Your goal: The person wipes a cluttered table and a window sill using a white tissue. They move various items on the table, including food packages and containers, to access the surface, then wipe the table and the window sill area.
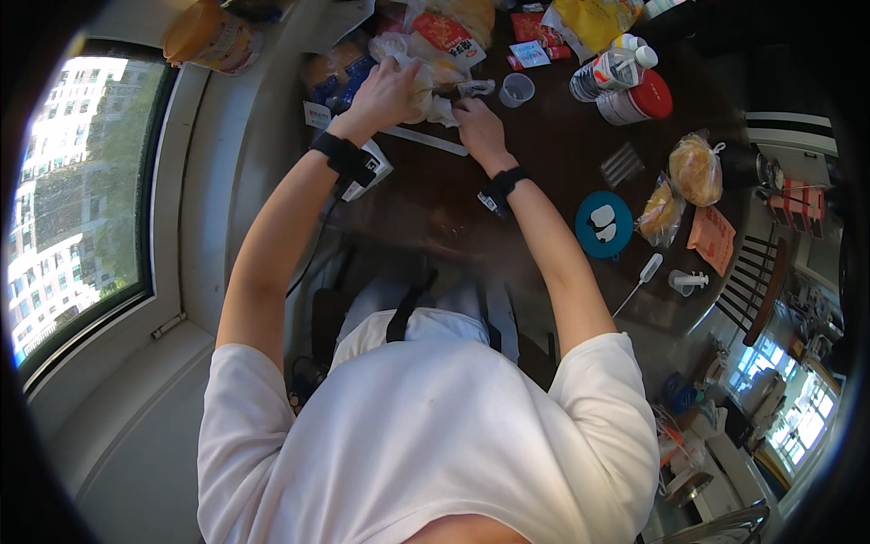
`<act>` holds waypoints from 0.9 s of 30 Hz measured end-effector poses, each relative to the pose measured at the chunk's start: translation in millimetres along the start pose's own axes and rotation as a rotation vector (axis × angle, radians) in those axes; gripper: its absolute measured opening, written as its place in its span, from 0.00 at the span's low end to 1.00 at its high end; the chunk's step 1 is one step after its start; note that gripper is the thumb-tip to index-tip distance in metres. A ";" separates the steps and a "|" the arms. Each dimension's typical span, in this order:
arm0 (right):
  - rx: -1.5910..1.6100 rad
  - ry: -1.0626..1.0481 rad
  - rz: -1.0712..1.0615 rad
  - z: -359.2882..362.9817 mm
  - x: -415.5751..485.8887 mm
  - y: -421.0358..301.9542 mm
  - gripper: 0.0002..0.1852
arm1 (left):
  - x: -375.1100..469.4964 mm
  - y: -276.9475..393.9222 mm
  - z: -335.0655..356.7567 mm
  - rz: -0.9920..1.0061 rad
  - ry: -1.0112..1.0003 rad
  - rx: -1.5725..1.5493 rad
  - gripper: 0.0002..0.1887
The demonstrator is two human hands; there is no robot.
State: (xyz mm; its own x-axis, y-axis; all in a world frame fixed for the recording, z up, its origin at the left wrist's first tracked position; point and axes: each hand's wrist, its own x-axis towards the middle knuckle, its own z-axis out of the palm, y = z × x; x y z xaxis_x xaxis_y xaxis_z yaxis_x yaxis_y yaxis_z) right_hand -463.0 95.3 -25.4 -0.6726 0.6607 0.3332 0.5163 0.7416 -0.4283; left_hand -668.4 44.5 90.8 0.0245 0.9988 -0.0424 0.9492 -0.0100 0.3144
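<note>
At the far part of the dark wooden table (544, 146), my left hand (384, 95) curls its fingers around a pale, rounded item (421, 102), which it partly hides. It may be wrapped in plastic. My right hand (480, 128) has its fingertips on a white crumpled piece (443, 111), either tissue or thin plastic, against that item's right side. A long pale strip like a ruler (435, 141) lies below both hands. Just right of my right fingers are a clear twist of plastic (476, 87) and a small translucent cup (516, 90).
Bagged bread (469, 20) and a yellow bag (591, 24) lie behind. A water bottle (601, 78), red-lidded jar (639, 98), teal round mat (603, 224), bagged buns (694, 170), probe thermometer (650, 268) and syringe (690, 279) lie rightward. A white device (370, 173) sits beneath my left wrist.
</note>
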 end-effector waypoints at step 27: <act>-0.161 0.126 0.408 -57.3 -122.8 -21.4 0.11 | -20.9 33.0 95.4 0.299 -0.055 0.295 0.04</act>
State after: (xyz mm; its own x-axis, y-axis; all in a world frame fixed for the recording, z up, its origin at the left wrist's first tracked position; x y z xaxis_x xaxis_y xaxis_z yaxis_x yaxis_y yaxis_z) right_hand -361.2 5.0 -9.0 -0.3323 0.9042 0.2683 0.8081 0.4196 -0.4133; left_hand -607.6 18.7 11.5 0.3212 0.9460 -0.0441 0.9468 -0.3198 0.0360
